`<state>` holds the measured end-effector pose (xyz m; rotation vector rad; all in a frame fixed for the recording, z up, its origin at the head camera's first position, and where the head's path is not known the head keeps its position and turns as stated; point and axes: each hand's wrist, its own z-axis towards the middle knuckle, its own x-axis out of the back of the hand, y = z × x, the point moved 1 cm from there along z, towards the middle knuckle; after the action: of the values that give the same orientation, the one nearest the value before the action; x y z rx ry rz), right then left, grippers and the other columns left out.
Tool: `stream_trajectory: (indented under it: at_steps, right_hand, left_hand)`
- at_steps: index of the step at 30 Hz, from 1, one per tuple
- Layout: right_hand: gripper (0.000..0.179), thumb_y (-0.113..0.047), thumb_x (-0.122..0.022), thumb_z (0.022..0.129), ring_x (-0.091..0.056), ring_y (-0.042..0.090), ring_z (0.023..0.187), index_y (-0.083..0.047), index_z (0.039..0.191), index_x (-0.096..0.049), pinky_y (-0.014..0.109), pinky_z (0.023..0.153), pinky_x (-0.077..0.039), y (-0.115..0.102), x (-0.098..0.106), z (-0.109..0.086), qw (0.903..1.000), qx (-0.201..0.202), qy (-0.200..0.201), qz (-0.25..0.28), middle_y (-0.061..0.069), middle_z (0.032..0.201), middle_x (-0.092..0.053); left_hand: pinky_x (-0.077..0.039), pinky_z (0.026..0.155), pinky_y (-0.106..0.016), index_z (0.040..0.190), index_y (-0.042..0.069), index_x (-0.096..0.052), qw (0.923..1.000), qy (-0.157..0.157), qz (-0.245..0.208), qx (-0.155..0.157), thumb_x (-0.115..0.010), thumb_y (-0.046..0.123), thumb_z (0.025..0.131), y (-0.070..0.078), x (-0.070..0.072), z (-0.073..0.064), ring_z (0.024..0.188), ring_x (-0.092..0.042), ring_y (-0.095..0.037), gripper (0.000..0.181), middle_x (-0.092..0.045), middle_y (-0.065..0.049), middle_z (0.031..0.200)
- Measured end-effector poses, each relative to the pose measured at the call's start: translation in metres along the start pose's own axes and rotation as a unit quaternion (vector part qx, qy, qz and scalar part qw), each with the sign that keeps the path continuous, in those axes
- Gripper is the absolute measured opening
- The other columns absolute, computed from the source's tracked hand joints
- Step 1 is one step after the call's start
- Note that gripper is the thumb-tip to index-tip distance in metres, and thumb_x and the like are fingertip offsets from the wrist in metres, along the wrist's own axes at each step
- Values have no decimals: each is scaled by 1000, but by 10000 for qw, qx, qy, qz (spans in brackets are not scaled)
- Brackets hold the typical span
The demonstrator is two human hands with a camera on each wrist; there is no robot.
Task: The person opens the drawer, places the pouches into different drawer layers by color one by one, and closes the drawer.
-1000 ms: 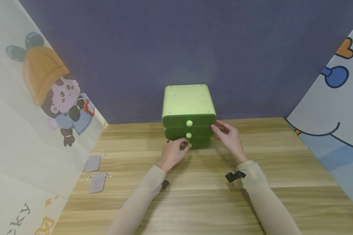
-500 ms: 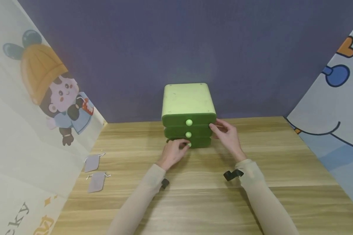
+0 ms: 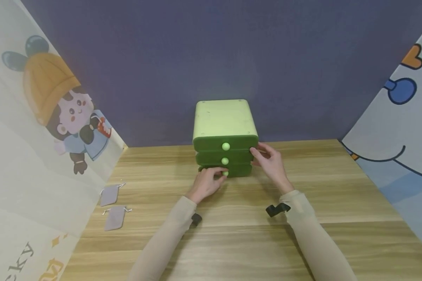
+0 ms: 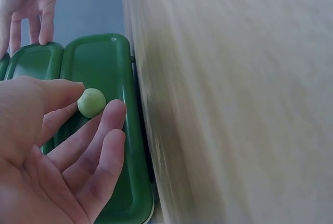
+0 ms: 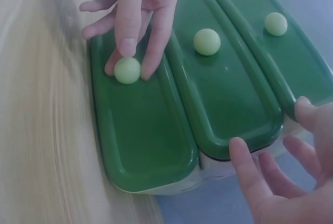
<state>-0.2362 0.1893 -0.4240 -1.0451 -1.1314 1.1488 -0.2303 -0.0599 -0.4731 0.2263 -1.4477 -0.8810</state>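
Note:
A small three-drawer cabinet (image 3: pixel 225 117) with a pale green top and dark green drawer fronts stands against the back wall. At the bottom drawer (image 4: pixel 114 167), my left hand (image 3: pixel 205 184) pinches the round pale green knob (image 5: pixel 127 70) between thumb and fingers. The remaining fingers spread in front of the drawer face. My right hand (image 3: pixel 272 166) rests at the cabinet's right side, with fingertips (image 5: pixel 238 146) at the ends of the top and middle drawer fronts. The middle knob (image 5: pixel 207 42) and top knob (image 5: pixel 276 24) are untouched.
Two small grey drawstring pouches (image 3: pixel 109 195) lie on the wooden table (image 3: pixel 239 249) at the left. A dark blue wall (image 3: pixel 154 78) rises behind the cabinet, and printed panels with cartoon figures flank the table. Black camera mounts (image 3: pixel 278 210) sit at both wrists.
My left index finger has lowered slightly over the bottom knob. The right hand has stayed at the cabinet's right side, and the head view has shifted a little.

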Motion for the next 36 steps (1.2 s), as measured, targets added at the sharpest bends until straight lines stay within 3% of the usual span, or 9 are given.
stream_trajectory:
  at_steps: [3,5,10,13,16,20,23,36]
  right_hand:
    - [62,-30,-69,105,-68,2,104,0,155,-50,34,90,-64,0,-1,0,10000,-12,17,-9,23,143,-57]
    - [61,-30,-69,105,-68,3,105,1,155,-51,33,89,-64,0,-2,-1,10000,-11,39,-2,23,143,-57]
    - [59,-27,-70,105,-68,4,104,2,153,-52,27,85,-64,-2,-4,-1,9999,-8,90,64,24,142,-58]
    - [59,-27,-70,105,-68,4,103,3,152,-52,28,86,-64,-2,-4,-1,9999,44,102,35,25,141,-59]
    - [58,-25,-70,105,-69,4,102,4,152,-53,32,89,-64,-2,-4,-1,9999,100,97,-16,26,139,-59]
    - [57,-25,-70,105,-70,2,99,5,151,-53,37,92,-63,-1,-3,0,9999,107,105,-30,26,138,-59]
    - [58,-25,-70,105,-70,1,98,5,152,-52,37,92,-63,-1,-2,0,9999,104,93,-3,26,138,-59]
    - [64,-32,-70,105,-69,7,108,2,155,-49,35,93,-63,0,-2,-3,9999,75,19,-141,25,143,-58]
  left_hand:
    - [-57,69,-33,131,20,-76,10000,31,30,-5,-70,25,104,0,0,0,60,-63,-8,29,-82,-3,118]
    - [-59,74,-36,131,20,-76,10000,21,17,-7,-70,25,104,0,-1,0,67,-69,-12,29,-81,-4,119]
    - [-60,73,-36,131,20,-76,10000,14,-21,-12,-70,25,104,0,0,0,70,-72,-14,28,-81,-5,120]
    - [-62,82,-38,130,20,-77,10000,53,37,-21,-69,26,104,0,1,-1,86,-77,-15,28,-81,-4,119]
    - [-60,78,-37,130,21,-77,10000,11,28,32,-69,27,105,0,2,-3,78,-75,-15,28,-81,-4,121]
    - [-53,65,-32,132,22,-76,9999,-84,-30,94,-67,29,106,2,3,-5,55,-57,-8,28,-80,-5,122]
    - [-50,63,-28,133,22,-76,9999,-94,-48,67,-67,29,106,4,3,-6,49,-51,-2,29,-81,-4,122]
    - [-41,50,-25,132,21,-76,9999,-144,-24,-82,-67,29,106,5,3,-11,43,-45,-3,28,-82,-3,114]
